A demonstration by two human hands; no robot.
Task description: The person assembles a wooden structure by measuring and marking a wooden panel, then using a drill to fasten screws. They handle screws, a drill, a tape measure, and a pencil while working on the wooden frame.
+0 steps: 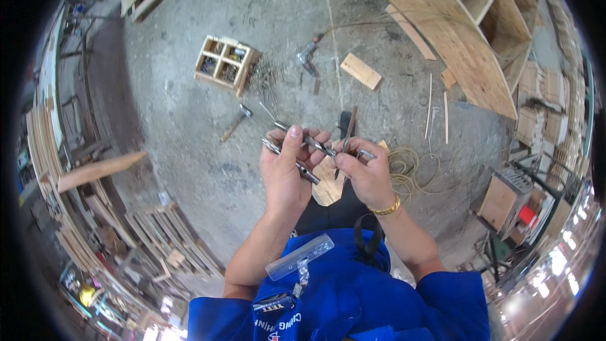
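My left hand [285, 167] is closed around two metal drill bits. The upper drill bit [315, 144] runs across to my right hand [365, 173], whose thumb and fingers pinch its spiral end. The lower bit [307, 173] lies slantwise through the left palm, its fluted end sticking out on the left and its smooth shank on the right. A small bent metal piece [367, 154] shows at the right-hand fingers; its kind is unclear. Just beyond them is a narrow brown strip [351, 121] beside a black object [344, 120]; whether the hand touches the strip is unclear.
On the concrete floor ahead stand a divided wooden box [225, 63] of small hardware, a hammer [237, 121], a power drill [307, 57] and a wood block [361, 71]. A coiled hose [407, 173] lies right. A large curved plywood piece [435, 19] fills the far right.
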